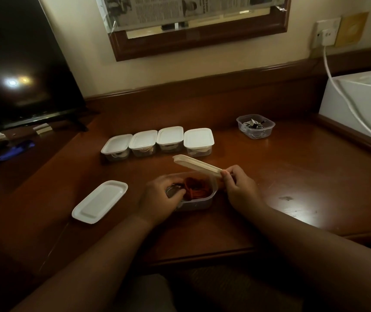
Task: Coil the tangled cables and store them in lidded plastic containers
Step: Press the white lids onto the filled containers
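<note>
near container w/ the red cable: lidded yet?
Not lidded. Right hand holds the lid tilted above the container.

**Dim corner with a wooden desk**

A glossy brown desk meets a cream wall. A dark TV stands at the left, reflecting a lamp. A wood-framed mirror, partly covered with newspaper, hangs above. A socket feeds a white cord past a white box.
</note>
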`<act>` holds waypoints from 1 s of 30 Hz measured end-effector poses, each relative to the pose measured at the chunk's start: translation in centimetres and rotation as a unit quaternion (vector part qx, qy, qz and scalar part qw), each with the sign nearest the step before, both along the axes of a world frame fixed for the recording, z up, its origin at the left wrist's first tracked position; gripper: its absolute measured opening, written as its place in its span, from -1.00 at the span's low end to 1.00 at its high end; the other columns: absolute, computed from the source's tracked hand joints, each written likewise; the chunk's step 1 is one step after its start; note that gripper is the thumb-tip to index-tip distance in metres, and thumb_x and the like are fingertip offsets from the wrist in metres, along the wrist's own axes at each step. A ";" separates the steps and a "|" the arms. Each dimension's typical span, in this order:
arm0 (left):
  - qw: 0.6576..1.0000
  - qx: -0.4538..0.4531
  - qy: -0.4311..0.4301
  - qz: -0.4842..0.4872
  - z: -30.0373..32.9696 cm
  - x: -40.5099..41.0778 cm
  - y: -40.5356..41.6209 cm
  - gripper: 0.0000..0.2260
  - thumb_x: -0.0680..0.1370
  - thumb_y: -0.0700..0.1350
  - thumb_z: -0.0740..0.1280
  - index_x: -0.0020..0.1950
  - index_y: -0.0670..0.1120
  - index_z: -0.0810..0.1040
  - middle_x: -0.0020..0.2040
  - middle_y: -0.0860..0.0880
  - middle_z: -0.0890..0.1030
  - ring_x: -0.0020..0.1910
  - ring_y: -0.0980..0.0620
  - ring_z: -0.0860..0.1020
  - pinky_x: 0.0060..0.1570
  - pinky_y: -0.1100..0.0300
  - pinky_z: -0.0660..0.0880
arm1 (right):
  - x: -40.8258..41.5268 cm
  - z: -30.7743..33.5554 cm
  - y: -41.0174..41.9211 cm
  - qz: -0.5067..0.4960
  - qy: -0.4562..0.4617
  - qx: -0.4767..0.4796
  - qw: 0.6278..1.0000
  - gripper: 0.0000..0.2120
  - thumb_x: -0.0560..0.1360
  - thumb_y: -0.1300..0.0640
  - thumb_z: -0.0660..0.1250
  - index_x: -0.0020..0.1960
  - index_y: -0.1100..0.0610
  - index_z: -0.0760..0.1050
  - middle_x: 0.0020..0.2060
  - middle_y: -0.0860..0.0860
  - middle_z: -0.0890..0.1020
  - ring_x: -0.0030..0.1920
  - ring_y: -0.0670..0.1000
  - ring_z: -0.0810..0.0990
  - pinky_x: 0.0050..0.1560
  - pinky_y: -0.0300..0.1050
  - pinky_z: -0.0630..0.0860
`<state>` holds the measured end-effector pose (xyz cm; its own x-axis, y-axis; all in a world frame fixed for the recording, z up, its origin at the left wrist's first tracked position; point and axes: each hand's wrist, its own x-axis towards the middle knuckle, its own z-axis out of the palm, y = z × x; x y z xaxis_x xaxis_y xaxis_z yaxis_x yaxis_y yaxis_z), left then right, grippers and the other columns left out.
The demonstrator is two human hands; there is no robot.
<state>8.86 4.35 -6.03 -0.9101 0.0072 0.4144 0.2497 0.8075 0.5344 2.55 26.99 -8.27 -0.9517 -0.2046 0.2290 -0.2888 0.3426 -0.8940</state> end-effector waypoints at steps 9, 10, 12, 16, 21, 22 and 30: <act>0.983 -0.165 -0.077 -0.022 -0.6 0.0 0.5 -0.38 0.53 0.35 0.17 0.48 0.05 0.41 0.46 0.05 0.44 0.46 0.07 0.34 0.34 0.20 0.30 | 0.0 0.2 -0.3 0.022 -0.020 0.041 0.999 -0.80 0.65 -0.08 0.13 0.12 0.03 0.38 -0.13 -0.04 0.58 -0.19 -0.06 0.57 -0.36 -0.25 0.42; 0.980 -0.183 -0.077 -0.022 -0.5 0.0 0.7 -0.38 0.54 0.35 0.17 0.50 0.05 0.38 0.48 0.05 0.42 0.48 0.07 0.32 0.34 0.20 0.28 | 0.0 0.2 -0.3 0.020 -0.020 0.043 0.999 -0.79 0.65 -0.09 0.13 0.13 0.03 0.37 -0.11 -0.04 0.58 -0.16 -0.06 0.58 -0.34 -0.25 0.43; 0.976 -0.203 -0.073 -0.021 -0.4 0.1 1.1 -0.38 0.56 0.34 0.17 0.52 0.04 0.35 0.49 0.05 0.40 0.49 0.07 0.31 0.37 0.18 0.25 | 0.0 0.2 -0.2 0.018 -0.019 0.046 0.999 -0.78 0.65 -0.10 0.13 0.14 0.03 0.36 -0.10 -0.05 0.58 -0.13 -0.06 0.59 -0.32 -0.24 0.46; 0.967 -0.234 -0.095 -0.018 -0.2 0.2 1.5 -0.38 0.57 0.35 0.14 0.55 0.05 0.30 0.51 0.05 0.37 0.51 0.05 0.28 0.41 0.14 0.22 | 0.1 0.1 -0.3 0.020 -0.016 0.049 0.998 -0.79 0.64 -0.10 0.14 0.15 0.02 0.35 -0.09 -0.06 0.57 -0.10 -0.07 0.59 -0.25 -0.20 0.54; 0.976 -0.018 -0.211 -0.057 2.3 0.0 1.6 -0.64 0.67 0.10 0.17 0.39 0.00 0.49 0.32 -0.03 0.55 0.24 0.07 0.51 0.28 0.04 0.48 | 0.1 0.2 -0.3 0.023 -0.018 0.051 0.998 -0.79 0.64 -0.10 0.15 0.16 0.01 0.35 -0.05 -0.06 0.58 -0.07 -0.08 0.59 -0.16 -0.12 0.61; 0.978 0.001 -0.201 -0.056 2.8 -0.2 1.5 -0.69 0.67 0.02 0.20 0.38 -0.02 0.50 0.28 -0.03 0.57 0.21 0.06 0.53 0.24 0.05 0.51 | 0.1 0.1 -0.3 0.025 -0.019 0.053 0.998 -0.78 0.64 -0.10 0.15 0.16 0.01 0.35 -0.02 -0.06 0.58 -0.05 -0.09 0.59 -0.16 -0.14 0.62; 0.983 -0.106 -0.145 0.036 5.0 -1.5 -0.8 -0.90 0.56 -0.04 0.35 -0.11 0.00 0.62 -0.13 0.06 0.62 -0.12 0.07 0.57 -0.05 0.08 0.55 | 0.2 0.2 -0.5 0.018 -0.017 0.064 0.998 -0.79 0.64 -0.09 0.15 0.17 0.01 0.34 0.04 -0.03 0.58 -0.04 -0.10 0.58 -0.22 -0.24 0.55</act>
